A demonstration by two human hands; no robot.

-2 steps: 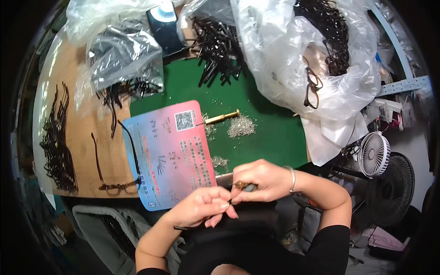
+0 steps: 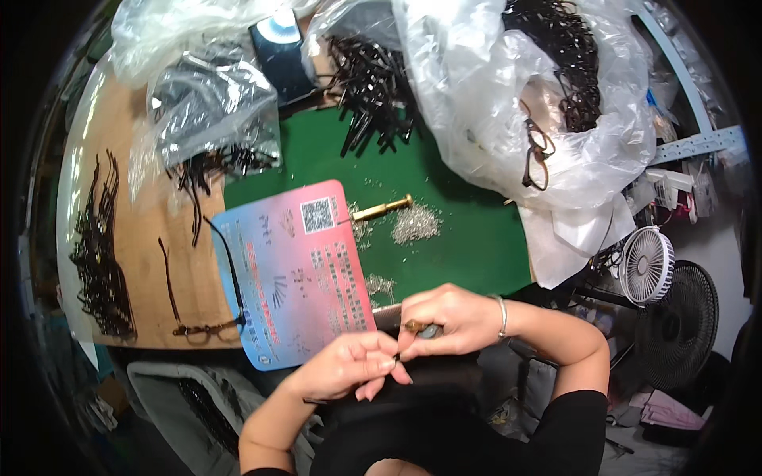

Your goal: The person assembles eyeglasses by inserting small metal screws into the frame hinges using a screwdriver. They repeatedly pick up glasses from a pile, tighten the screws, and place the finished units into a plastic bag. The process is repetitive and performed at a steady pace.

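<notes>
My left hand [image 2: 347,365] pinches a thin dark eyeglass temple [image 2: 315,401]; its end sticks out below my wrist, and most of it is hidden by the palm. My right hand [image 2: 452,320], its fingertips meeting the left ones, is closed on a small brass-coloured screwdriver [image 2: 414,325] with a greyish part beside it. The tool's tip is hidden between the fingers. Beyond the hands lies a blue-and-pink printed mat [image 2: 290,270]. At its left edge rests an eyeglass frame [image 2: 208,328] with its temples raised.
On the green work surface [image 2: 476,246] are small metal screws in a pile [image 2: 417,224] and a brass screwdriver [image 2: 381,210]. Dark temples [image 2: 369,91] are heaped behind. Plastic bags [image 2: 468,103] hold more frames. More dark parts [image 2: 101,262] lie left; fans [image 2: 647,266] stand right.
The view has shifted very slightly. Both hands keep their pinch, with fingertips still together.
</notes>
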